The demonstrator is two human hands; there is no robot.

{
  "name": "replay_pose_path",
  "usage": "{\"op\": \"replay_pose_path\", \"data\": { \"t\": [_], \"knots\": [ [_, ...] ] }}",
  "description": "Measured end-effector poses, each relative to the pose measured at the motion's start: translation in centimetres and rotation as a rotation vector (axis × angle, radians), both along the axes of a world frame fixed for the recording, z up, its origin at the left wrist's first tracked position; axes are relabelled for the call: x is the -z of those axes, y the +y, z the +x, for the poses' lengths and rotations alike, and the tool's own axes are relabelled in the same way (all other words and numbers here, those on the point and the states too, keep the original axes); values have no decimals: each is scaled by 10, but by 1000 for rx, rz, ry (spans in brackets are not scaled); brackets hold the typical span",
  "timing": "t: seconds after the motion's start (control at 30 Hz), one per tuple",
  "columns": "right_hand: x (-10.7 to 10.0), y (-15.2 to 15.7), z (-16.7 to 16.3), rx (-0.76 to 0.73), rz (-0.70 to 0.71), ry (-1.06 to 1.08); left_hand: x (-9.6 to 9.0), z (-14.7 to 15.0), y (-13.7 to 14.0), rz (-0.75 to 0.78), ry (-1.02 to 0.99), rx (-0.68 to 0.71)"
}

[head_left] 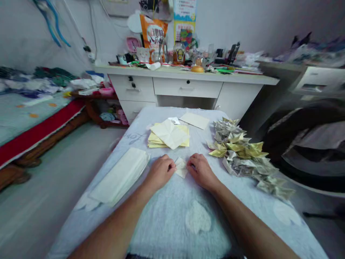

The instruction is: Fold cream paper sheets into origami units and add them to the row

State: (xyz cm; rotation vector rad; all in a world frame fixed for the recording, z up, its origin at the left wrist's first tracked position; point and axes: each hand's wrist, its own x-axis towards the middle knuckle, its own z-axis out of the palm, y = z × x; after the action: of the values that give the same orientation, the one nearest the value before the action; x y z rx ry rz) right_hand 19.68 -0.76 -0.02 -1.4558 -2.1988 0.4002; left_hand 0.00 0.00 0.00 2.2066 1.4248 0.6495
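Between my two hands a small folded piece of cream paper (181,167) lies on the cloth-covered table, creased into a diamond shape. My left hand (162,170) has its fingers closed on the paper's left corner. On the opposite corner my right hand (201,169) is curled with thumb and fingertips pinched. Just beyond them a creased white square sheet (170,133) rests on a stack of yellow paper (156,141). To the left lies a long pile of pale folded paper (121,176). Gold and silver folded paper pieces (242,151) are heaped at the right.
The table (161,223) has a pale blue patterned cloth. A flat cream sheet (195,120) lies at its far end. Behind stands a white desk (185,86) crowded with jars and packets. A washing machine (309,144) is at the right, a bed (35,115) at the left.
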Motion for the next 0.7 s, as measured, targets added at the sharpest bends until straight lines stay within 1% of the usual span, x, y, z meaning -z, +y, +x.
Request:
{"op": "replay_pose_path", "data": {
  "t": [0.33, 0.7],
  "knots": [
    [0, 1, 1, 25, -10, -14, 0, -3, 1, -26, 0, -25],
    [-2, 0, 1, 42, -35, -6, 0, -4, 3, -32, 2, -19]
  ]
}}
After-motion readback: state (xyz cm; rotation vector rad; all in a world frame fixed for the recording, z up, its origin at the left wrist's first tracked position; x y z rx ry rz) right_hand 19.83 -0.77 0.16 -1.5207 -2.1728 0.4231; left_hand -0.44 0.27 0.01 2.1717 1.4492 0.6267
